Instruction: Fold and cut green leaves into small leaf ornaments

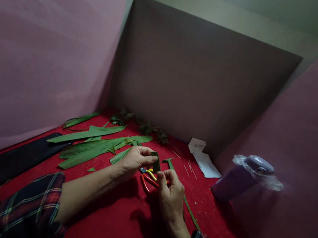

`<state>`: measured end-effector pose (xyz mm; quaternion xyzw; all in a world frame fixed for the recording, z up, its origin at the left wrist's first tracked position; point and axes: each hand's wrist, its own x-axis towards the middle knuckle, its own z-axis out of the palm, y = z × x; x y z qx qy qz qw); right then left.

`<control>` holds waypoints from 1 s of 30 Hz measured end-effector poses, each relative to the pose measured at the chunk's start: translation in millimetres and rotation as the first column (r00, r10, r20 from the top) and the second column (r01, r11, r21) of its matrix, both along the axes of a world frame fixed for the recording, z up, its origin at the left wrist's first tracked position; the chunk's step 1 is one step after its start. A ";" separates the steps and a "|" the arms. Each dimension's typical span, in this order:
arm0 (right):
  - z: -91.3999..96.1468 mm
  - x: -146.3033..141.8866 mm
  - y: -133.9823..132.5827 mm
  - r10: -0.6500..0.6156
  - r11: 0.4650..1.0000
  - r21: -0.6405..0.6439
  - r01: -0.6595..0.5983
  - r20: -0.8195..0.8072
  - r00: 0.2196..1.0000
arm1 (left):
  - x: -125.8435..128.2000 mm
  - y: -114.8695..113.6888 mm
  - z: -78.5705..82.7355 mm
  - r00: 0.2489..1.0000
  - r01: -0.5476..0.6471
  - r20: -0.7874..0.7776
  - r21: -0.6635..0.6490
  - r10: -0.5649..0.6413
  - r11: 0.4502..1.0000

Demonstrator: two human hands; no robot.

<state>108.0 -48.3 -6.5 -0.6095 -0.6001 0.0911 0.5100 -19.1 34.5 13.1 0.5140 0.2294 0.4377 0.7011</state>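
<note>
A short strip of green leaf (156, 164) is stretched between my two hands above the red cloth. My left hand (137, 160) pinches its upper end between thumb and fingers. At its lower end, my right hand (170, 190) grips it with the fingers curled in. Below the hands lie pliers with red handles (145, 184) and another tool with yellow handles (152, 176), both partly hidden. A narrow green strip (191, 212) runs along the cloth behind my right hand.
Long green leaves (86, 153) spread to the left, beside a black flat object (18, 158). Leafy sprigs (147, 127) lie at the back. Thin sticks (190, 169), white paper (206, 165) and a purple container with clear plastic (236, 178) stand rightward. Pink panels (46, 43) enclose the sides.
</note>
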 end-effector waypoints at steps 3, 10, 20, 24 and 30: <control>0.1 0.0 -1.6 0.020 0.996 0.084 -0.025 0.052 0.998 | -0.1 -0.7 1.6 0.998 0.057 -0.010 -0.019 -0.057 0.998; -0.7 2.9 -0.5 -0.001 0.953 0.295 -0.067 0.223 0.975 | -0.2 -7.1 6.2 0.988 0.140 0.068 -0.038 -0.137 0.989; -0.5 5.7 -0.8 0.009 0.920 0.377 -0.106 0.251 0.968 | -1.2 -7.3 7.4 0.970 0.191 0.163 -0.049 -0.181 0.980; -1.4 5.5 -1.6 0.040 0.921 0.368 -0.131 0.246 0.969 | -1.4 -7.9 7.8 0.970 0.189 0.167 -0.062 -0.176 0.980; 0.4 3.2 -4.4 0.078 0.930 0.337 -0.145 0.205 0.976 | -2.1 -8.4 10.1 0.972 0.180 0.163 -0.059 -0.168 0.982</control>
